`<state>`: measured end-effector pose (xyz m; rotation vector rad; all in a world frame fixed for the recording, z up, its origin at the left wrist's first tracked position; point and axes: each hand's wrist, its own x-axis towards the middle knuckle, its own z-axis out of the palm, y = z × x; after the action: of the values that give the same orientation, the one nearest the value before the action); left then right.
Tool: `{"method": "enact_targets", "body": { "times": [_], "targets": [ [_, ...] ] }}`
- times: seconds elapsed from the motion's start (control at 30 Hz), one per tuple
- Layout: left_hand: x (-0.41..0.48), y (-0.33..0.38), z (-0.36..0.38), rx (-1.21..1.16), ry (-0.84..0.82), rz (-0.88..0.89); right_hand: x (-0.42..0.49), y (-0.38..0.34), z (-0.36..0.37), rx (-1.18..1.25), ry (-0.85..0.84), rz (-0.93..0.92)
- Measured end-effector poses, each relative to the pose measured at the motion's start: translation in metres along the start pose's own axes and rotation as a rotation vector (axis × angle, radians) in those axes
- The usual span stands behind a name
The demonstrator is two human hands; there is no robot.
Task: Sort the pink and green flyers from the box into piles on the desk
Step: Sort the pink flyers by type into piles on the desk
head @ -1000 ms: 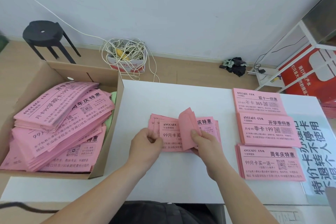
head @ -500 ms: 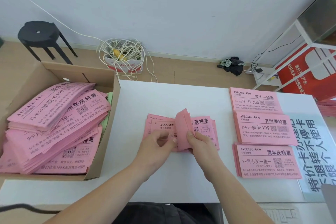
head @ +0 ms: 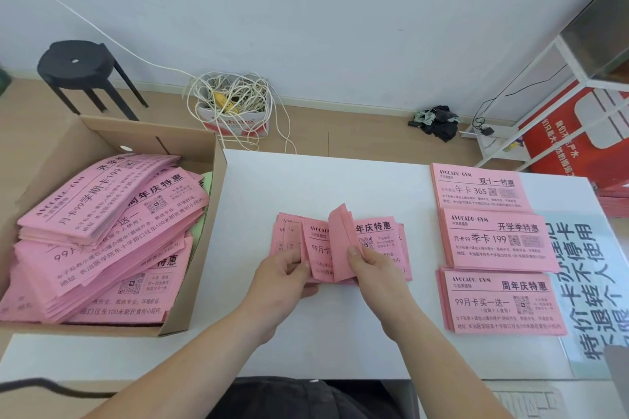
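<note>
Right of the box (head: 163, 139), the left hand (head: 282, 277) pinches the stack (head: 377, 231) to steady it; the right hand (head: 374, 269) pinches sheets (head: 340, 241) upright, likely checking headings against the piles (head: 493, 238).

White wall (head: 340, 27), wood floor (head: 357, 143) — black stool (head: 76, 61), perhaps shelving (head: 500, 150) right.

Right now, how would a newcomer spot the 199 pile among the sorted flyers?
Look at the white desk, right side, where three pink piles lie in a column. Take the middle pile. Its big price reads 199; the far pile shows 365, the near pile 99.
</note>
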<state>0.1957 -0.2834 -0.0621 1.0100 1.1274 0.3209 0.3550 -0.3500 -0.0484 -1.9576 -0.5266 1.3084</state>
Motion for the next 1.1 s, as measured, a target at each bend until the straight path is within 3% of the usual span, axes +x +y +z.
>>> {"method": "enact_targets", "body": {
  "times": [0.23, 0.47, 0.6, 0.67, 0.73, 0.87, 1.0, 1.1],
  "targets": [
    [0.002, 0.001, 0.002, 0.005, -0.01, -0.001, 0.002, 0.002, -0.001, -0.058, 0.008, -0.017],
    [0.01, -0.004, 0.004, 0.127, 0.131, 0.014, 0.006, 0.008, 0.0, -0.089, 0.016, -0.041],
    [0.017, -0.005, -0.001, 0.424, 0.322, 0.093, 0.006, 0.008, 0.001, -0.086, 0.024, -0.043],
    [0.02, -0.003, -0.002, 0.589, 0.285, 0.145, 0.006, 0.008, 0.001, -0.087, 0.026, -0.039],
    [0.019, 0.001, 0.0, 0.643, 0.138, 0.205, 0.005, 0.006, 0.0, -0.087, 0.026, -0.037],
    [0.006, 0.004, 0.012, 0.463, -0.173, 0.271, 0.0, 0.0, -0.001, -0.027, 0.01, -0.004],
    [0.005, 0.019, 0.013, 0.034, -0.045, 0.053, -0.004, -0.004, -0.001, 0.017, -0.061, -0.032],
    [0.014, 0.033, 0.013, 0.086, 0.017, 0.002, -0.004, -0.001, 0.0, -0.012, -0.103, -0.012]
  ]
}}
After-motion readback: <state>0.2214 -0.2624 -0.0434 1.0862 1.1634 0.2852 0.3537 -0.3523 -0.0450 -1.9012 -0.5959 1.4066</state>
